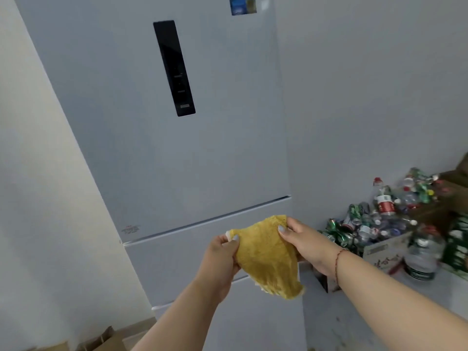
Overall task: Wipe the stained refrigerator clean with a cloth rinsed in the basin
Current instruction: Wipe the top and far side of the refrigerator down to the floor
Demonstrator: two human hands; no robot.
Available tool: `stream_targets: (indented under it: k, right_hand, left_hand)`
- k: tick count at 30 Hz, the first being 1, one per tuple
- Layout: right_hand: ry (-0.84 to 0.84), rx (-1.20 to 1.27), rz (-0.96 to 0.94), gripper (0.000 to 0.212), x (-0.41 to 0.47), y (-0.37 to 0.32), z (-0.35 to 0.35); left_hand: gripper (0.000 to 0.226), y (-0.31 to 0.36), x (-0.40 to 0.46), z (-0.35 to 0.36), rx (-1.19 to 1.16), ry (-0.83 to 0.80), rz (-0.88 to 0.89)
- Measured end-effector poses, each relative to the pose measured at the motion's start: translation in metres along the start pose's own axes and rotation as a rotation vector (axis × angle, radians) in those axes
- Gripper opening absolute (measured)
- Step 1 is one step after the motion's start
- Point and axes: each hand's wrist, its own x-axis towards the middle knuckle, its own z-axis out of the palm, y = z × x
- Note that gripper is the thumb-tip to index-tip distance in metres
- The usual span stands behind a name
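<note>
A tall white refrigerator (177, 160) fills the middle of the view, with a black control panel (174, 68) on its upper door and drawers below. A yellow cloth (268, 257) hangs spread in front of the lower doors. My left hand (222, 257) pinches its left top corner. The right top corner is pinched by my right hand (306, 244). The cloth does not touch the refrigerator. No basin is in view.
A cardboard box (385, 252) heaped with crushed cans and plastic bottles stands on the floor at the right, against the wall. A large water bottle (423, 257) stands beside it. Brown cardboard (101, 342) lies at the lower left. A blue sticker (243, 5) sits on the fridge top.
</note>
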Motion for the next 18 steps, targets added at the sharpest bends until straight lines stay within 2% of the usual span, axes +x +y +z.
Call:
stream_targets:
  k: [2, 5, 7, 9, 11, 15, 18]
  right_hand:
    - [0.084, -0.027, 0.013, 0.024, -0.002, 0.003, -0.02]
    - [0.311, 0.007, 0.098, 0.024, -0.005, 0.011, -0.049]
    - [0.348, 0.114, 0.164, 0.024, -0.006, 0.018, -0.068]
    - [0.31, 0.255, 0.217, 0.032, -0.008, 0.026, -0.085]
    - [0.262, 0.315, 0.236, 0.041, -0.01, 0.036, -0.099]
    - [0.342, 0.214, 0.169, 0.028, -0.003, 0.048, -0.134]
    - [0.356, 0.111, 0.125, 0.043, 0.011, 0.052, -0.165]
  left_hand:
    - [0.033, -0.005, 0.014, 0.022, -0.042, -0.007, -0.059]
    - [0.06, -0.009, 0.025, 0.057, -0.206, -0.068, -0.154]
    - [0.063, -0.011, 0.031, 0.077, -0.275, -0.132, -0.216]
    - [0.062, -0.013, 0.04, 0.093, -0.268, -0.198, -0.232]
    - [0.056, -0.014, 0.049, 0.109, -0.219, -0.273, -0.209]
    - [0.047, -0.017, 0.075, 0.139, -0.069, -0.375, -0.166]
    - [0.05, -0.022, 0.097, 0.164, 0.238, -0.401, -0.098]
